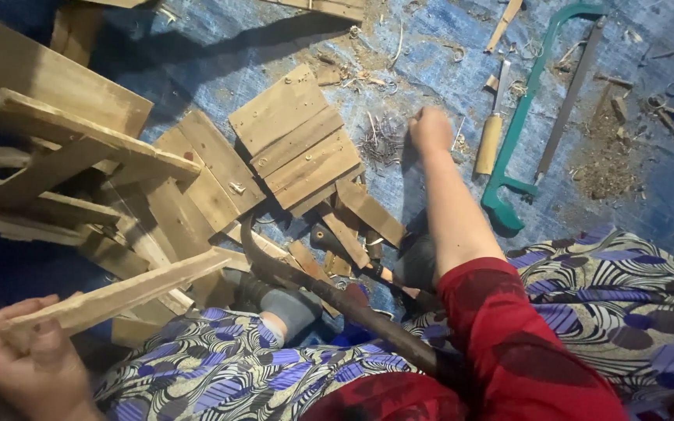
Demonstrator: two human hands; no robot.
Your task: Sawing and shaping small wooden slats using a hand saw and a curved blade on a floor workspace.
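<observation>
The left hand (29,355), low in the left corner of the view, has its grip closed around the near end of a long thin wooden slat (118,295); the slat runs up and to the right, its far end lying over a stack of other planks. The right hand (429,129) is stretched out far across the floor, fingers curled down into a loose fist right at the edge of a small pile of nails (381,140); whether the grip has a nail pinched in it cannot be told from here, since the fingertips are hidden under the hand. The nails lie on a blue tarp (462,47) strewn with sawdust and shavings. Just left of the nails sits a panel of short boards (299,132) joined side by side. To the right of the hand lie a wooden-handled chisel (491,132) and a green-framed saw (536,101). A dark curved bar (329,292) rests across the person's lap, over a patterned skirt
</observation>
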